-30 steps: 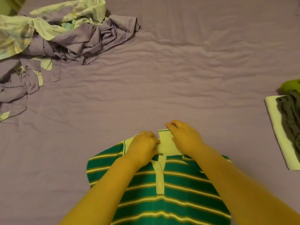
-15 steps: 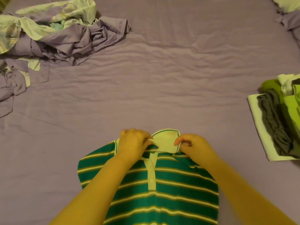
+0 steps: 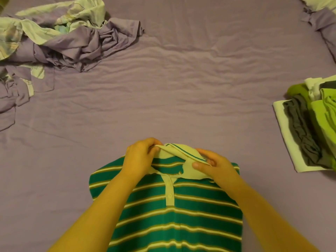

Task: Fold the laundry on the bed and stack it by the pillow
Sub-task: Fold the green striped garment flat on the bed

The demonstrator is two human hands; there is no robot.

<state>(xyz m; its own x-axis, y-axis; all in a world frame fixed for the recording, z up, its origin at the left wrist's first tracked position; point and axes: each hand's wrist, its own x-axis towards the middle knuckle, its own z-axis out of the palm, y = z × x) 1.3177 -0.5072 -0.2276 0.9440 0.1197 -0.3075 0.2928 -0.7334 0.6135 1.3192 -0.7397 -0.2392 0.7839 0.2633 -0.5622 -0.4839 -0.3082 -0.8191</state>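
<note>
Pinching the pale collar (image 3: 179, 151) from both ends, the left hand (image 3: 141, 156) and the right hand (image 3: 213, 165) are working at the neck of the green striped polo shirt (image 3: 174, 206), fingers curled onto the fabric. The shirt is lying face up at the bottom centre of the frame on the purple bed sheet (image 3: 172, 88), its long axis running from the collar straight down toward the person — so both hands are sitting at its far end, about equally near. Any fold probably has to follow that axis. The stack of folded clothes (image 3: 309, 133) is waiting at the right edge, the unfolded heap (image 3: 63, 39) at upper left.
</note>
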